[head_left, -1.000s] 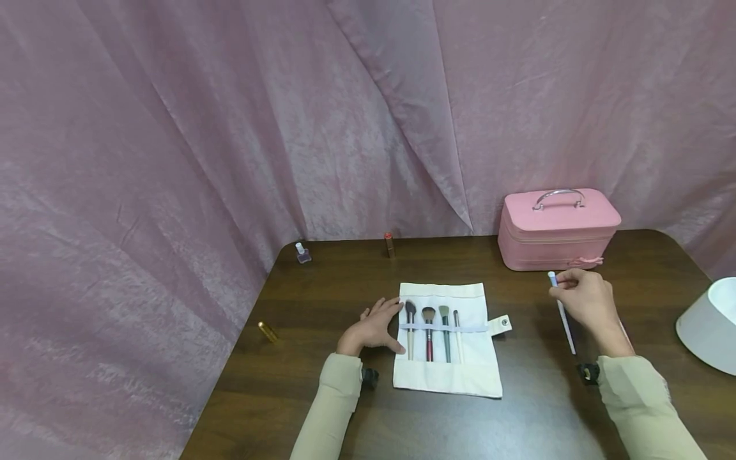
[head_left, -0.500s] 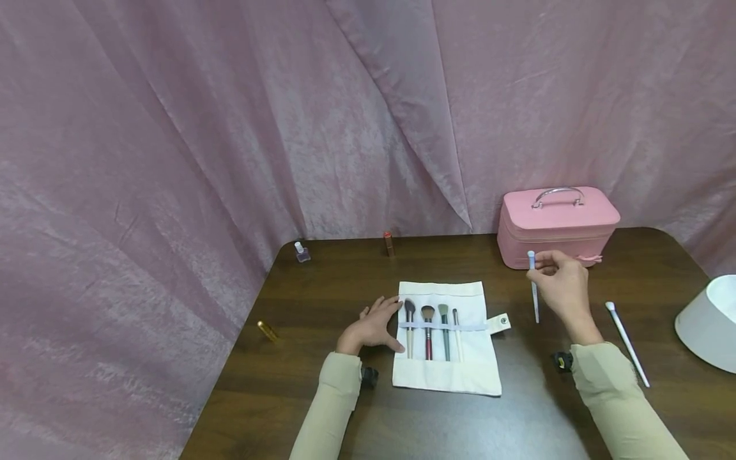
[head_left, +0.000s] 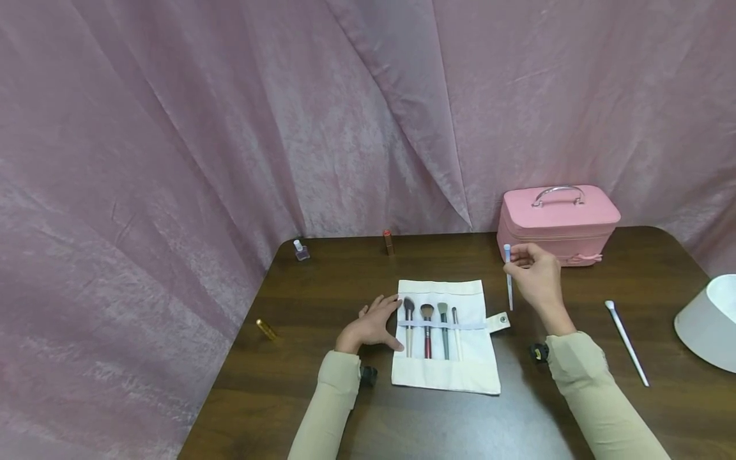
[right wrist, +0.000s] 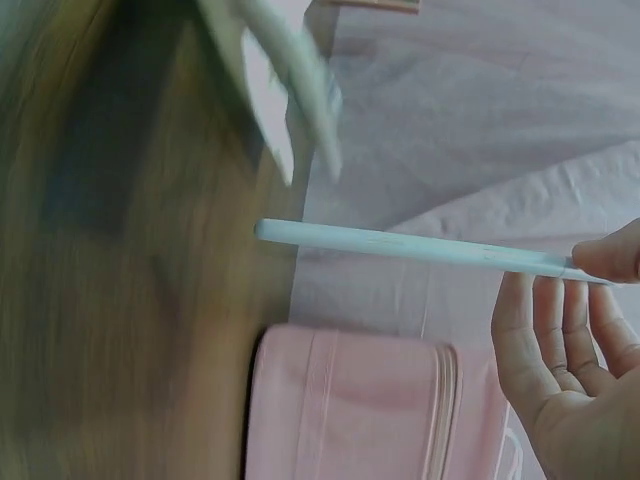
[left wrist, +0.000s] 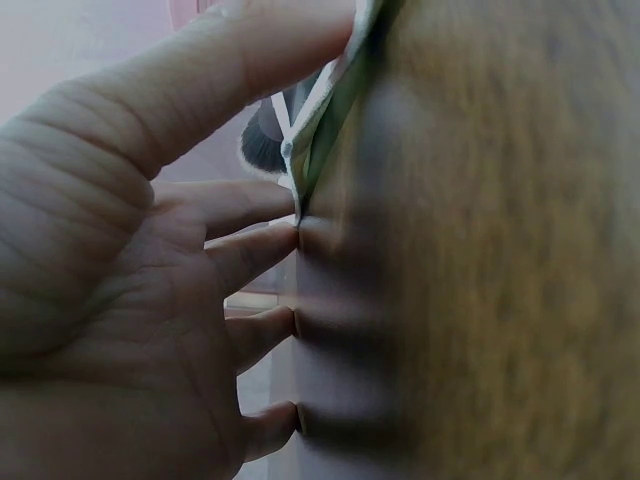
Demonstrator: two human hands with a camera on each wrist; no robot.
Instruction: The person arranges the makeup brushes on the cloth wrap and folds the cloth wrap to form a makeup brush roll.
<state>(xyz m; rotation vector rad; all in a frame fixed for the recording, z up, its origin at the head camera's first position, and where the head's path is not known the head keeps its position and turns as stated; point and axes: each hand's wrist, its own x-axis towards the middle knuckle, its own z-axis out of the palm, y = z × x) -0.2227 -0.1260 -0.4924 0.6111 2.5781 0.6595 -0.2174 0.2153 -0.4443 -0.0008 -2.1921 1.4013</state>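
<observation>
A white fabric brush roll [head_left: 445, 377] lies unfolded on the table, with several makeup brushes tucked under its elastic band. My left hand [head_left: 375, 324] rests at the roll's left edge, fingers spread; in the left wrist view the fingertips [left wrist: 285, 420] touch the tabletop and the thumb lies on the cloth. To the right of the roll, my right hand [head_left: 536, 275] pinches a slim white makeup brush [head_left: 510, 291] between thumb and fingers. In the right wrist view the handle of this brush [right wrist: 400, 243] points away from the hand, above the table; its head is hidden by the thumb.
A second white brush [head_left: 627, 344] lies at the right, near a white rounded container [head_left: 710, 326]. The pink case [head_left: 558, 223] stands at the back right. A lipstick [head_left: 388, 243], a nail polish bottle [head_left: 301, 250] and a gold tube [head_left: 266, 329] are spread across the back and left.
My right hand has carried its brush leftward from the right side toward the roll's snap tab. The other white brush on the table has come into sight. My left hand stays put.
</observation>
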